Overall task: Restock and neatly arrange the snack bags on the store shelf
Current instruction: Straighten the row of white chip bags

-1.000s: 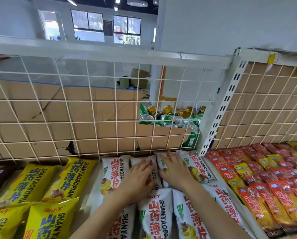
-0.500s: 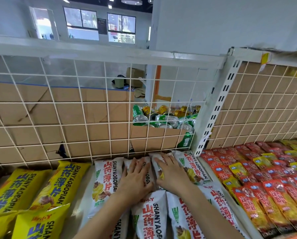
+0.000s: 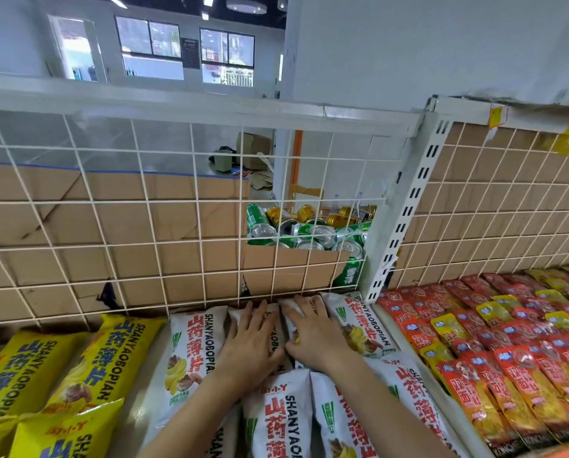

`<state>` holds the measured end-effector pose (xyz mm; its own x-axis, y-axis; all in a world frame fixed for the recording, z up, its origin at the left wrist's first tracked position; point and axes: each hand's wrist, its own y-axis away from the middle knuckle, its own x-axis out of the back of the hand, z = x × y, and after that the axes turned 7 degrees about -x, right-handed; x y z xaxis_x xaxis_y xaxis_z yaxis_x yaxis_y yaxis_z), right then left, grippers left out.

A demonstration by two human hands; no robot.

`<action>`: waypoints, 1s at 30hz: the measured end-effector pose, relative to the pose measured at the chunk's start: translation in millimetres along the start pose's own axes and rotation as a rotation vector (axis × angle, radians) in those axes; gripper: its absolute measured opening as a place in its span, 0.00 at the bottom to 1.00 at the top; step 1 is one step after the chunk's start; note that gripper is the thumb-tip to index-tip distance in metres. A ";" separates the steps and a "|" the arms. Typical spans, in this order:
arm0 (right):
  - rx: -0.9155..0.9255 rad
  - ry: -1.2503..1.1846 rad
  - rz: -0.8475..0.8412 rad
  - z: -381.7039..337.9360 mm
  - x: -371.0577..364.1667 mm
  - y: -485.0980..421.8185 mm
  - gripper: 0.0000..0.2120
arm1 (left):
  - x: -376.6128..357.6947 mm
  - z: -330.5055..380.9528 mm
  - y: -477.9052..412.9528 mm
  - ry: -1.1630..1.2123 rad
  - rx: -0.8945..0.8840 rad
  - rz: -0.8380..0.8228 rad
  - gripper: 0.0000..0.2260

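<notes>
Both hands were laid flat on the back row of white foil snack bags with red lettering (image 3: 194, 352), which lay on the white store shelf (image 3: 380, 312) against the white wire-mesh back panel (image 3: 111, 226). The left hand (image 3: 248, 348) was spread wide with straight fingers pressed onto a middle bag (image 3: 271, 328), nothing being gripped. The right hand (image 3: 313, 338) was likewise opened over the neighbouring bag (image 3: 359, 328), its fingertips reaching the bag's far edge just beside the mesh. Whether its thumb was tucked into the seam between the two bags could not be told. The bags appeared to be pushed back and flattened so that the puffy packs would sit square against the mesh and leave room for the front row of white bags (image 3: 280, 414), which overlapped them at the wrists. The yellow foil snack bags (image 3: 88, 365) to the left and the small red and yellow packets (image 3: 475, 358) to the right were left untouched.

Compared with a second ago, the same two bags were still covered, but the left fingers, then bent and angled rightward, had been straightened toward the mesh, and the two hands had been drawn closer together. The bags themselves had hardly been shifted.
</notes>
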<state>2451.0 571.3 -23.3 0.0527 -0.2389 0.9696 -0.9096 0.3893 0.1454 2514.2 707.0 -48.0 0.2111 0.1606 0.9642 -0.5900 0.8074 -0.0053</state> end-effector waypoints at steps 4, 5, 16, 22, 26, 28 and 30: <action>0.017 -0.009 -0.001 1.2 1.4 2.5 0.31 | 1.6 0.3 1.5 -0.012 -0.013 0.013 0.44; 0.017 -0.020 0.009 2.4 2.3 2.9 0.30 | 3.7 0.4 2.9 -0.029 -0.011 0.031 0.44; -0.325 -0.148 0.089 66.3 10.3 3.0 0.28 | 14.6 -26.2 42.6 0.056 0.373 0.136 0.32; -0.289 -0.190 0.060 61.3 6.8 2.7 0.29 | 15.6 -18.9 38.5 0.085 0.389 0.139 0.31; -0.282 -0.174 0.049 59.4 3.7 1.5 0.28 | 13.7 -13.0 33.7 0.060 0.386 0.149 0.30; -0.279 -0.168 0.046 58.9 4.2 1.3 0.28 | 13.5 -10.0 32.8 0.051 0.384 0.150 0.30; -0.278 -0.167 0.037 59.1 6.7 3.0 0.29 | 13.8 -8.9 32.4 0.053 0.384 0.147 0.30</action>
<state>2424.3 518.3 -28.0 -0.0676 -0.3539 0.9328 -0.7607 0.6232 0.1813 2504.9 740.4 -37.3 0.1372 0.2954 0.9455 -0.8623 0.5053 -0.0327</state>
